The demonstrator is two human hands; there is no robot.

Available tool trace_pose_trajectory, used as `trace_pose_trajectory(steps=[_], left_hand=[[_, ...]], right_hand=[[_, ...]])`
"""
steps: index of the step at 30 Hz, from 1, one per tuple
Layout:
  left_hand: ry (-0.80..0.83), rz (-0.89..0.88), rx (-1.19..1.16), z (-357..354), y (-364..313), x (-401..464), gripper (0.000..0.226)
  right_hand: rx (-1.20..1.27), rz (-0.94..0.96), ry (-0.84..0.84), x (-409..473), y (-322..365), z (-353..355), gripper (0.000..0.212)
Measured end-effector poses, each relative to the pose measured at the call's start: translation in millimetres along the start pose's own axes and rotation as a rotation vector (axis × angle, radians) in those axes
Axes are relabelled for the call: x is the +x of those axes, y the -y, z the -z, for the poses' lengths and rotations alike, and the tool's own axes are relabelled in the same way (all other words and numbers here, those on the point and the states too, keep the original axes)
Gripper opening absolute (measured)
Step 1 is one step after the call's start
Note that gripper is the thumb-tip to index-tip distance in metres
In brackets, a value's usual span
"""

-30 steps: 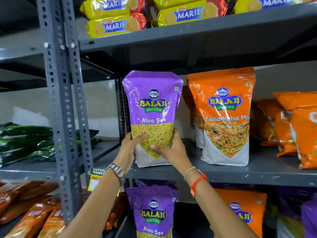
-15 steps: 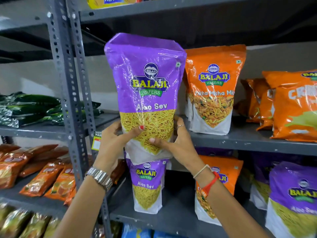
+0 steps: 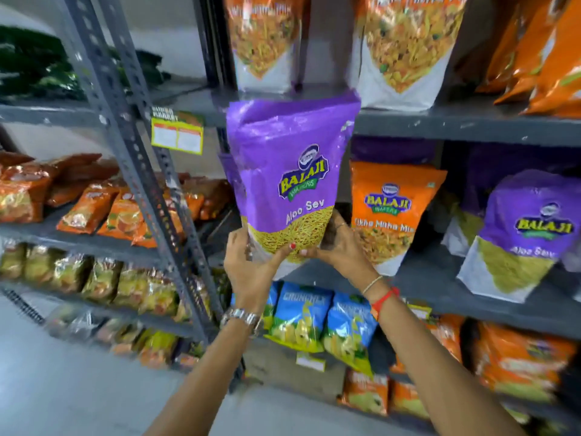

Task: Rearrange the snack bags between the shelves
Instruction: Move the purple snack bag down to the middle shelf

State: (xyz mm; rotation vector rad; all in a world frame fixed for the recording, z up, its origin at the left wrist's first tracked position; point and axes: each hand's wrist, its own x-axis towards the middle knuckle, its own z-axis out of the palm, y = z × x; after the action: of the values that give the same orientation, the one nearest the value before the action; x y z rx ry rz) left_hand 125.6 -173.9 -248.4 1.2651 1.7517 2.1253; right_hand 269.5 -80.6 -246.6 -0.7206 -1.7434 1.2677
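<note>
Both hands are on the purple Aloo Sev bag (image 3: 290, 180) — left hand (image 3: 251, 262) wraps its lower left corner, right hand (image 3: 339, 247) cups the lower right, fingers of both curled tight around the bottom of the pack. The bag is upright, tilted a little, held in the air in front of the rack, its top edge overlapping the front lip of the upper shelf (image 3: 465, 127). It isn't resting on any board.

Behind it on the middle shelf (image 3: 440, 297) stands an orange Tikha Mitha Mix bag (image 3: 393, 215) just to the right, and further right another purple Aloo Sev pack (image 3: 522, 237). Blue Crunchex bags (image 3: 301, 319) sit on the shelf below the hands. A yellow price tag (image 3: 177, 133) hangs on the shelf edge — text too blurry to read.
</note>
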Motion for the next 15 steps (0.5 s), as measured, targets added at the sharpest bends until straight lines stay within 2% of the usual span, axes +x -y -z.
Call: trace_pose_trajectory(steps=[7,11,15], left_hand=[[0.007,0.141,0.102,-38.8,55.1,-30.5,0.060],[-0.030,0.270,0.058,-70.6,67.1,-34.8,0.064],[0.003,0.342,0.078,-97.1,86.6,-30.3,0.069]], right_hand=[[0.026,-0.199,-0.089,-11.3,-62.4,4.3,0.081],[0.072,-0.232,-0.146,-3.7,-78.2,7.9,0.084],[0.043,-0.261,-0.257,7.7,-90.9,14.3,0.081]])
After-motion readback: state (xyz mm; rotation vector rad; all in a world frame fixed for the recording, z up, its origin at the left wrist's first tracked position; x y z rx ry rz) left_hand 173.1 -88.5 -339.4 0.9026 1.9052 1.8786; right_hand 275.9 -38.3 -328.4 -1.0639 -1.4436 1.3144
